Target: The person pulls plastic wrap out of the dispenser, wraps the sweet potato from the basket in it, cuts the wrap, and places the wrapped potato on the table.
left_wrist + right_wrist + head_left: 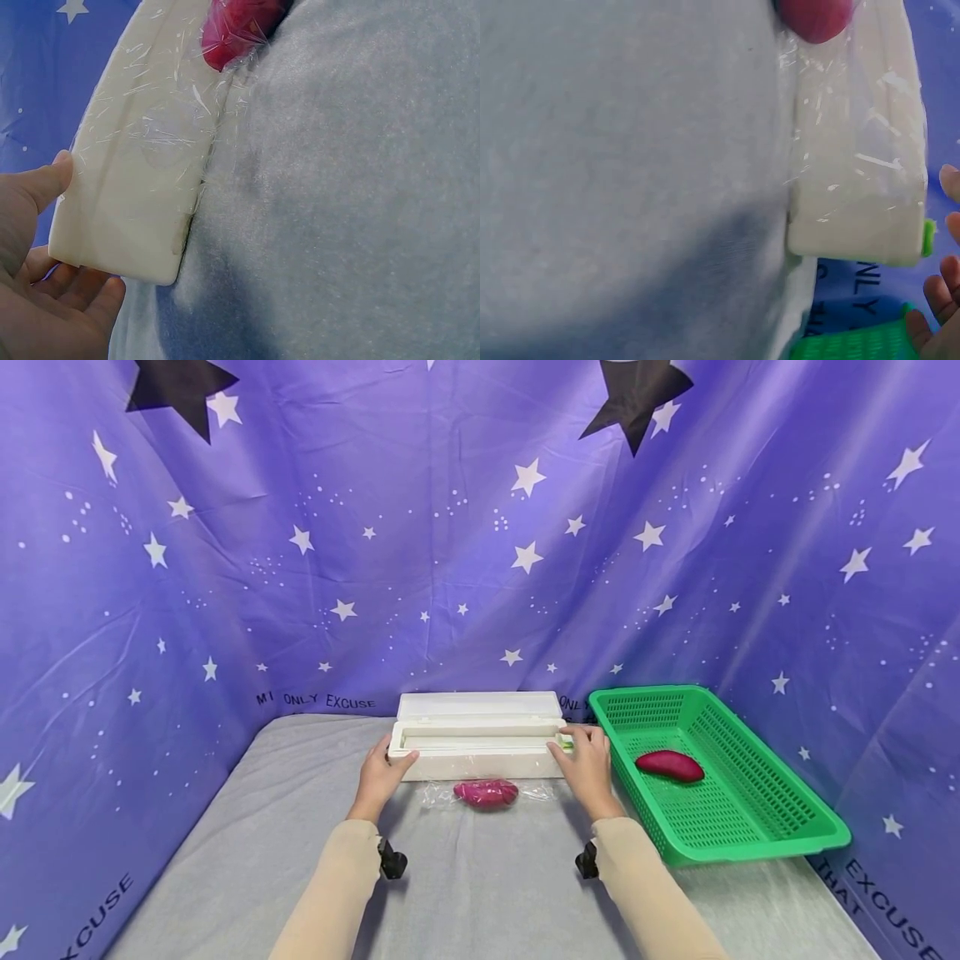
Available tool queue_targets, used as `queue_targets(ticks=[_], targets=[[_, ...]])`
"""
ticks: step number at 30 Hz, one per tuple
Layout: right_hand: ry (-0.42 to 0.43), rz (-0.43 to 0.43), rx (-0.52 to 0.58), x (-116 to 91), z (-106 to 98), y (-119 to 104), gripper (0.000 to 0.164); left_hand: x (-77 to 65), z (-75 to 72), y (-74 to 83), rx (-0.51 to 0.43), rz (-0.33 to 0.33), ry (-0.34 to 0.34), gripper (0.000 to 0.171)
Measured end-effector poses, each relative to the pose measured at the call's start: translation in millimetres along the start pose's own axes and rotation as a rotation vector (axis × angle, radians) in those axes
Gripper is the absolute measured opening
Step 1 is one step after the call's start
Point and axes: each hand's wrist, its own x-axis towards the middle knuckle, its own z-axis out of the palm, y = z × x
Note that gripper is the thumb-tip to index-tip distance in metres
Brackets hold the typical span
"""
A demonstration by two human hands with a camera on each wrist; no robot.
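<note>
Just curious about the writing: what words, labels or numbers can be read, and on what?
All on the purple curtain:
"MI ONLY EXCUSE", left of the white box
"ONLY", right of the box; letters beneath unreadable
"XCUSE", lower left, cut off
"THAT", lower right
"EXCUSE", lower right

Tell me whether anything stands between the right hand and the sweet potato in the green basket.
Yes: the green basket's left wall stands between the right hand and the sweet potato; above the rim, nothing visible blocks the way.
</note>
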Motion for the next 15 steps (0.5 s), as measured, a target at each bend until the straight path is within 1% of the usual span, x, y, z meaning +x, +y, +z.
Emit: queue_targets(ticks=[3,6,15], targets=[[-0.024,0.05,0.023,-1.2,0.4,4.7,0.039,0.0,0.0,-0.2,0.001,-0.006,0.003,0.076],[-0.038,0.064,0.048,-1.2,0.8,9.1,0.039,0.3,0.0,-0.8,0.002,-0.006,0.005,0.076],[-0.041,0.005,0.113,-0.4,0.3,15.0,0.03,0.6,0.2,-0.2,0.001,-0.005,0.004,0.076]])
